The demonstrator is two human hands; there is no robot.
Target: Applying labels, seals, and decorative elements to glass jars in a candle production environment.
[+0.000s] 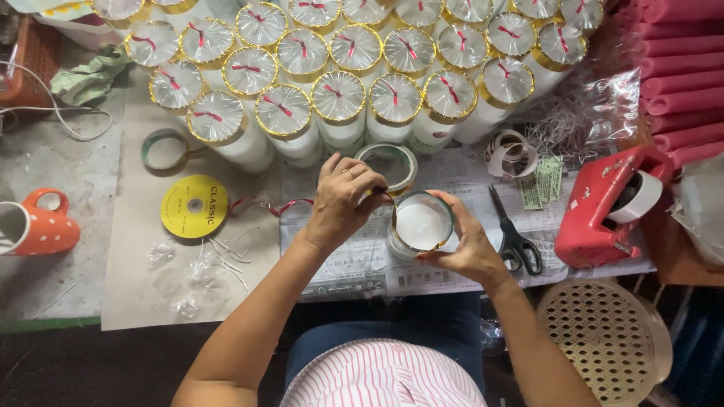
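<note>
Centrally, a work surface covered by brown paper [128,301] and newsprint [452,177] is shown, with its far half taken up by a block of finished white candles [339,113], each cylinder capped in clear film, rimmed in gold and tied with a red strand. Pink foam tubes [682,75] are stacked at the right edge, and a woven plastic stool [603,339] is seen lower right. A red tape dispenser [603,207] is set right of the work area, an orange mug [38,226] far left, a yellow ribbon spool [194,206] on the paper, black-handled scissors [513,234] just beside the right hand. The candle [421,226] in work is located on the newsprint between the hands, upright, open-topped, its wax face smooth and white. It is judged moderately heavy, rigid, and probably glass-walled, hence breakable and somewhat slick; hold is best taken around the side wall, not the rim. The right hand [467,249] is cupped against the wall, fingers curled round it. The left hand [343,200] is pinched together at the rim on a thin gold strip [394,215], which is judged light, limp and easily creased. A tape roll [388,162] lies just behind.
</note>
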